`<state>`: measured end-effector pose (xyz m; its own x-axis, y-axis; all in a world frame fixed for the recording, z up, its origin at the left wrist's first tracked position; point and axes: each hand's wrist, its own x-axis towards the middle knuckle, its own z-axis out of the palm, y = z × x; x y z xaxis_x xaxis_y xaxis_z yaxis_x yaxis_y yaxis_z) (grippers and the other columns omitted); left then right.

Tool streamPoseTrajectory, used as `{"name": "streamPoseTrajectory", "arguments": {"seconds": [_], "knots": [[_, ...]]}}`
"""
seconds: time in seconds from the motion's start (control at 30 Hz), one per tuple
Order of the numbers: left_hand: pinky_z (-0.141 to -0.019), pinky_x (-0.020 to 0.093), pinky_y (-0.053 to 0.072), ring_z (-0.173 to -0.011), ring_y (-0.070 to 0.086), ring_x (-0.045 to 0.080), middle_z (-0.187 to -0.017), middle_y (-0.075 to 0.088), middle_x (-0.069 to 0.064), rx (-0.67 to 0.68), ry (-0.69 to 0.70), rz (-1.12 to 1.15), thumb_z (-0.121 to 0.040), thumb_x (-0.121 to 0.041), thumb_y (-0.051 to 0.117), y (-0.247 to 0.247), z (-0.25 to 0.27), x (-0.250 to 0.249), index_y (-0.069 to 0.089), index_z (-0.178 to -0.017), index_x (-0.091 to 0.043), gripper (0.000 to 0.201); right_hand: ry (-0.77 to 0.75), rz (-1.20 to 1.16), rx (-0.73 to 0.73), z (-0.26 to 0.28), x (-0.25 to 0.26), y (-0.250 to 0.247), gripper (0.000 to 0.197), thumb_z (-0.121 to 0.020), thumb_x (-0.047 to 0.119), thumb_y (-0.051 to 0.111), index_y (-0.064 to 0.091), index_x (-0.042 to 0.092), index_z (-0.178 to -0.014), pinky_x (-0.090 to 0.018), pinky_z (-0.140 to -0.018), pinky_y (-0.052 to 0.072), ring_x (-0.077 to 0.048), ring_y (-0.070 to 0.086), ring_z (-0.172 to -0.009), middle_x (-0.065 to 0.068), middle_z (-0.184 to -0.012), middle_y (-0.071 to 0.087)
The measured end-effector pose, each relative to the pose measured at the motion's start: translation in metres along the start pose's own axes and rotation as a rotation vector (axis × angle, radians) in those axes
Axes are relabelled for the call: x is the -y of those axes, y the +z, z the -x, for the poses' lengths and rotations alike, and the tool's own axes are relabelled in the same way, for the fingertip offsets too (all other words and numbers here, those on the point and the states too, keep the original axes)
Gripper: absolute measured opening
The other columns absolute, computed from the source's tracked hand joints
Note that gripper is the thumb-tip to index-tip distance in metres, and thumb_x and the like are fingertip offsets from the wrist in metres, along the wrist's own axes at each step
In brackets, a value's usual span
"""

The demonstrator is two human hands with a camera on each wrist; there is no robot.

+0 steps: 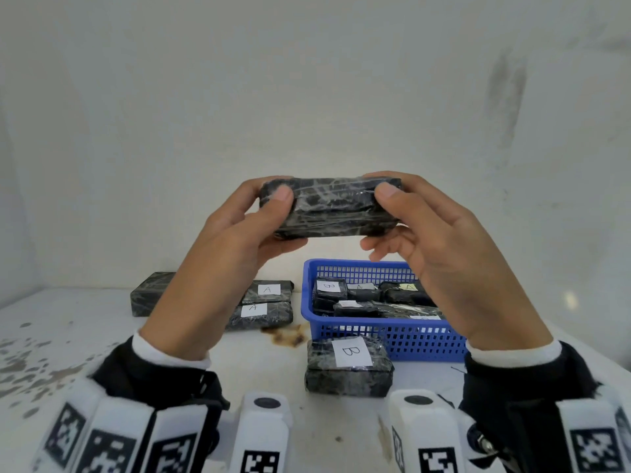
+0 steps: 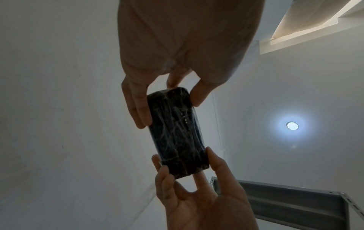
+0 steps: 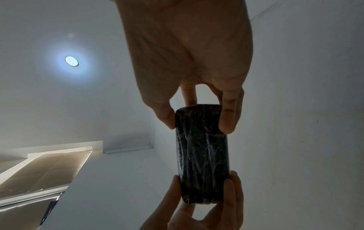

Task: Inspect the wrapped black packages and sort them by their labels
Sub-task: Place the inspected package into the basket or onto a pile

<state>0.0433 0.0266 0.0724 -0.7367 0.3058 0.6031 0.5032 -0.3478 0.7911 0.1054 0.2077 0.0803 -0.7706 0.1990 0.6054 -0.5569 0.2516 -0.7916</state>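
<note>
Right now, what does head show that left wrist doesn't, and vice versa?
Head only: the blue basket holding labelled packages, two A packages on the table left of it, one B package in front of it, and a package behind the left forearm whose label is hidden.

Left wrist only: a ceiling light and a grey shelf.

Both: the left hand and right hand gripping the ends of one held package; no label shows on it.

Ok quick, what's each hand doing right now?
Left hand: holding one end of the black package, thumb in front, fingers behind.
Right hand: holding the other end of the same package.
</note>
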Motion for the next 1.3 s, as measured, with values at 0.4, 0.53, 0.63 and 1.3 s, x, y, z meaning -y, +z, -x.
{"name": "streamPoseTrajectory", "arguments": {"seconds": [0.4,0.53,0.63,1.3], "knots": [[-0.093,0.033,0.054,-0.099,0.068,0.011,-0.102,0.072,-0.003,-0.041,-0.011,-0.129,-0.081,-0.043,0.061,0.012,0.006,0.001,0.058,-0.112,-0.015,0.042,-0.034,0.111,0.016,0.004,0.002,0.005,0.037,-0.066,0.061,0.065,0.072,0.037,-0.094,-0.032,-0.064,0.052,-0.012,0.061,-0.067,0.005,-0.082,0.072],[-0.097,0.038,0.052,-0.1,0.068,0.016,-0.108,0.071,0.0,-0.035,-0.008,-0.191,-0.075,-0.049,0.058,0.014,0.008,0.001,0.056,-0.115,-0.019,0.05,-0.052,0.126,-0.009,0.007,0.003,0.01,0.035,-0.066,0.061,0.067,0.071,0.037,-0.091,-0.045,-0.073,0.055,-0.016,0.055,-0.07,0.007,-0.077,0.068],[-0.094,0.038,0.053,-0.097,0.068,0.019,-0.102,0.071,-0.002,-0.045,-0.007,-0.238,-0.08,-0.055,0.064,0.014,0.007,0.002,0.055,-0.113,-0.024,0.046,-0.059,0.134,-0.002,0.008,0.004,0.012,0.038,-0.066,0.06,0.068,0.07,0.035,-0.095,-0.046,-0.071,0.055,-0.028,0.055,-0.071,-0.005,-0.082,0.07],[-0.1,0.037,0.047,-0.097,0.072,0.014,-0.105,0.075,0.0,-0.004,-0.051,-0.207,-0.072,-0.034,0.078,0.005,0.008,-0.009,0.052,-0.132,-0.04,0.066,0.008,-0.002,0.075,0.004,0.0,-0.004,0.055,-0.074,0.034,0.073,0.06,0.04,-0.127,-0.034,-0.094,0.053,-0.02,0.074,-0.091,-0.003,-0.103,0.078]]}}
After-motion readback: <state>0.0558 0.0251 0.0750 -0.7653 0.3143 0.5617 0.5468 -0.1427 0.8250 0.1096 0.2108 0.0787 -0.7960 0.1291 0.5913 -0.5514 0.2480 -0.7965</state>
